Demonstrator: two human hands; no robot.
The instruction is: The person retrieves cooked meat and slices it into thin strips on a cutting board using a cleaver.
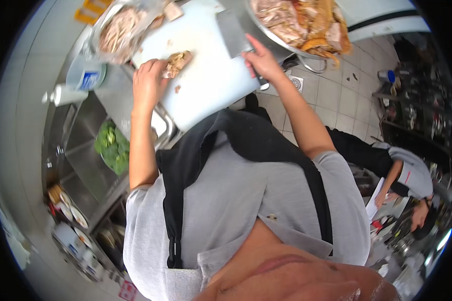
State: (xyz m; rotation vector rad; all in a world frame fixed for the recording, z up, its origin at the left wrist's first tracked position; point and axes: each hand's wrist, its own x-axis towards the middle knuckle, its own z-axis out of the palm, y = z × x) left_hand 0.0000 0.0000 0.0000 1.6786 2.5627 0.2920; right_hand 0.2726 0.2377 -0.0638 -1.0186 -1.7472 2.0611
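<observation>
A brown piece of meat (pixel 179 63) lies on the white cutting board (pixel 206 93). My left hand (pixel 149 83) is at its left side, fingers closed on its end. My right hand (pixel 262 61) is wrapped round the handle of a cleaver, one finger stretched along the blade. The wide cleaver blade (pixel 231 34) is over the board's right part. Small scraps of meat lie on the board around the piece. At the top left, a clear plastic bag (pixel 121 31) holds pale meat strips. A metal bowl (pixel 278 42) heaped with cooked meat stands at the upper right.
Left of the board are a plastic tub (pixel 79 75), a white bottle (pixel 63 95) and a sink (pixel 78 145) with broccoli (pixel 111 145). A metal tray (pixel 166 123) is beneath the board's near edge. Another person (pixel 409 173) is at the right, beyond the tiled floor (pixel 336 85).
</observation>
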